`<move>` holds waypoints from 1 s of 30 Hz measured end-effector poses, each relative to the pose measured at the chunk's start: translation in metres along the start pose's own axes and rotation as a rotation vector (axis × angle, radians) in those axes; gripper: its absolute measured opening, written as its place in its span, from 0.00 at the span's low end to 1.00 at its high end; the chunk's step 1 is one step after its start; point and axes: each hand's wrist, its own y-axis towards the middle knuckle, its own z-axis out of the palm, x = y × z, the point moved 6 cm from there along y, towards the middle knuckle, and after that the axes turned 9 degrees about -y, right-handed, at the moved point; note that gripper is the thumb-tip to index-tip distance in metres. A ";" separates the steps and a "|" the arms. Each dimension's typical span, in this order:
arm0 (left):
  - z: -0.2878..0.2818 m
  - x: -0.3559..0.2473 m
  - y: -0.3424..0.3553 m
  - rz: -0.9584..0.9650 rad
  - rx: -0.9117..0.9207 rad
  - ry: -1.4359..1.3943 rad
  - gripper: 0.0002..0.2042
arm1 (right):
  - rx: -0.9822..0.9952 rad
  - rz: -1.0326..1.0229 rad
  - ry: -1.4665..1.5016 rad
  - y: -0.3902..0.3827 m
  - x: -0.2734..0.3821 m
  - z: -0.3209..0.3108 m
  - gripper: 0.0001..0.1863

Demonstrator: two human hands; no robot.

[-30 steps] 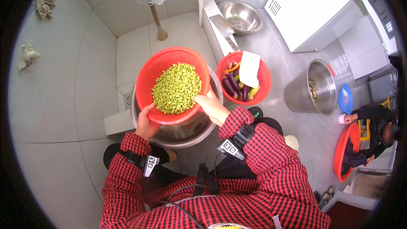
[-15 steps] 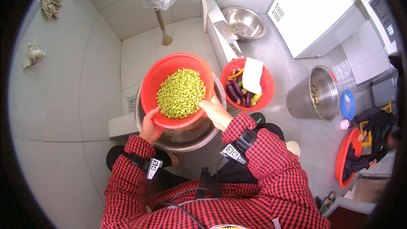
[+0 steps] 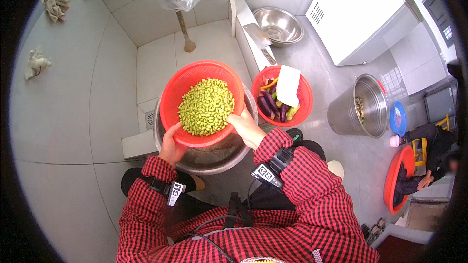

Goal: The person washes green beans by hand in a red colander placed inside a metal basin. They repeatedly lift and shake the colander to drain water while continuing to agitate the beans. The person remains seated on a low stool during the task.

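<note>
Both my hands hold a round red plastic colander (image 3: 171, 85) by its near rim. Inside it lies a heap of shelled green beans (image 3: 206, 107). My left hand (image 3: 171, 147) grips the near left rim, its thumb over the edge. On the near right, my right hand (image 3: 247, 129) grips the rim with the thumb inside, next to the beans. Beneath the colander stands a wide steel basin (image 3: 229, 164) with murky liquid in it; the colander hides much of it. I cannot tell whether the two touch.
To the right is a red basket (image 3: 306, 104) with eggplants, peppers and a white sheet. A cleaver (image 3: 258, 35) lies on the ledge by a steel bowl (image 3: 287, 27). Further right stand a steel bucket (image 3: 343, 112) and a white appliance (image 3: 351, 14). A person sits by a red tub (image 3: 390, 192).
My hands and the colander keep nearly the same place; the whole view shifts slightly. At the far right, the other person's arms have moved by the red tub.
</note>
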 end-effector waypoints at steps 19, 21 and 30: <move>-0.003 0.000 0.000 -0.031 0.009 0.014 0.24 | 0.036 0.022 -0.041 0.001 -0.001 0.001 0.35; -0.002 0.000 0.000 -0.036 0.011 0.015 0.24 | 0.028 0.017 -0.048 0.002 0.000 0.001 0.35; -0.001 -0.001 0.000 -0.015 0.006 0.029 0.24 | -0.016 0.011 0.010 0.000 0.002 0.001 0.35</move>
